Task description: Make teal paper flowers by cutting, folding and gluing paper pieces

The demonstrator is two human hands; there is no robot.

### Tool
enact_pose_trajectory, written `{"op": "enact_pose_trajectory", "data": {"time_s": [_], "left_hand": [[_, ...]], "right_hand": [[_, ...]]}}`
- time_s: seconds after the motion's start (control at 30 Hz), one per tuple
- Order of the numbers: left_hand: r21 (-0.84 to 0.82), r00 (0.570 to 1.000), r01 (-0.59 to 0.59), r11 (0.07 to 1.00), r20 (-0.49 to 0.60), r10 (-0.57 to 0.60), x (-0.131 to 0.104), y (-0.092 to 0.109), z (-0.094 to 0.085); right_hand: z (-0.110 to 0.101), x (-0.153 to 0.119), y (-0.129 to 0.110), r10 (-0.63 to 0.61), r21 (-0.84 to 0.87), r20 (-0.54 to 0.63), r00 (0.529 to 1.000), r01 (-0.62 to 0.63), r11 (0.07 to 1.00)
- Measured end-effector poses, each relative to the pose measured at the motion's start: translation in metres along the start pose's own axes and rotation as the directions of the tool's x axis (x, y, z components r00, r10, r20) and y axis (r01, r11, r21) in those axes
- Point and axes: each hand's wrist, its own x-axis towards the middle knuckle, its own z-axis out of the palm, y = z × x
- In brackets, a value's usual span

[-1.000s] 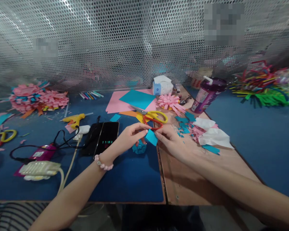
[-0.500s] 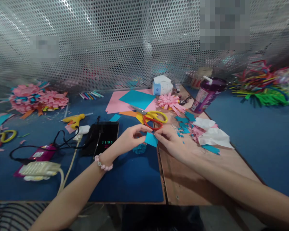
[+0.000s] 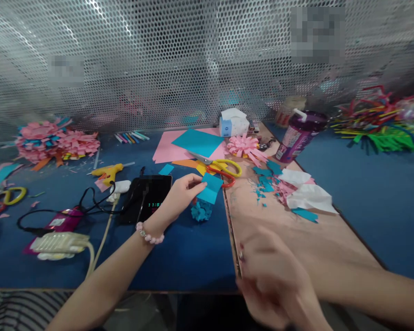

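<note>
A perforated metal panel (image 3: 175, 69) stands upright behind the bench (image 3: 193, 262), whose blue top is split by a bare wooden strip (image 3: 241, 207). A pink sheet (image 3: 163, 148) lies towards the back with a blue sheet (image 3: 198, 140) over part of it. Over at the right I can see a purple tumbler (image 3: 293, 140), leaning in this view, with crumpled tissue (image 3: 310, 197) and blue scraps (image 3: 267, 177) nearer. At the left are pink paper flowers (image 3: 37, 133), a yellow glue gun (image 3: 108, 173) and a cable-tangled power strip (image 3: 58, 243). Red-and-yellow scissors (image 3: 239, 168) lie just beyond the blue paper square (image 3: 212, 188).

The left hand (image 3: 181, 195) reaches in from the lower left, fingers pinched closed on the square's left side, holding it above a ruffled blue paper piece (image 3: 200, 212). The right hand (image 3: 272, 271) is well apart from it, low over the wooden strip's front end. It's badly blurred, overlapping another skin-toned shape cut off below, so I can't tell how open its fingers are or whether they hold anything. The left wrist partly covers a black phone (image 3: 158, 188), hiding the end of its glowing digits.
</note>
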Motion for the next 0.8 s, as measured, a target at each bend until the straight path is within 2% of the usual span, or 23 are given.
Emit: {"op": "enact_pose_trajectory", "data": {"time_s": [0.13, 0.2, 0.23, 0.3, 0.37, 0.43, 0.53, 0.57, 0.73, 0.77, 0.8], "left_hand": [[-0.041, 1.000, -0.005, 0.999, -0.004, 0.004, 0.000, 0.002, 0.000], [-0.073, 1.000, 0.010, 0.997, -0.007, -0.010, 0.000, 0.004, 0.001], [-0.087, 1.000, 0.020, 0.996, -0.006, -0.020, 0.000, 0.005, 0.002], [-0.095, 0.999, 0.032, 0.995, -0.005, -0.032, -0.001, 0.006, 0.003], [-0.085, 1.000, 0.024, 0.996, -0.011, -0.025, 0.000, 0.007, 0.003], [-0.081, 0.999, 0.015, 0.997, -0.027, -0.017, 0.000, 0.006, 0.003], [-0.105, 0.998, 0.031, 0.994, -0.043, -0.035, 0.001, 0.005, 0.003], [-0.112, 0.998, 0.035, 0.993, -0.045, -0.040, 0.002, 0.005, 0.003], [-0.097, 0.997, 0.015, 0.995, -0.070, -0.021, 0.002, 0.005, 0.001], [-0.096, 0.997, 0.012, 0.995, -0.072, -0.019, 0.002, 0.005, 0.000], [-0.098, 0.997, 0.009, 0.995, -0.074, -0.017, 0.002, 0.005, 0.000]], "right_hand": [[-0.004, -0.013, -0.024, -0.204, 0.099, 0.042, 0.978, 0.199, 0.975], [-0.012, -0.005, -0.023, -0.310, 0.165, 0.139, 0.941, 0.287, 0.944], [-0.015, 0.001, -0.021, -0.380, 0.208, 0.218, 0.899, 0.338, 0.918], [-0.021, 0.010, -0.014, -0.532, 0.312, 0.366, 0.764, 0.438, 0.843], [-0.025, 0.014, -0.008, -0.610, 0.388, 0.462, 0.644, 0.472, 0.792], [-0.025, 0.012, -0.005, -0.586, 0.375, 0.545, 0.599, 0.451, 0.810], [-0.024, 0.008, -0.007, -0.495, 0.296, 0.652, 0.574, 0.408, 0.864], [-0.024, 0.008, -0.009, -0.490, 0.297, 0.652, 0.578, 0.401, 0.867], [-0.024, 0.022, -0.027, -0.583, 0.447, 0.517, 0.627, 0.383, 0.808], [-0.024, 0.025, -0.030, -0.591, 0.443, 0.482, 0.647, 0.402, 0.801], [-0.023, 0.028, -0.032, -0.569, 0.392, 0.448, 0.689, 0.421, 0.818]]}}
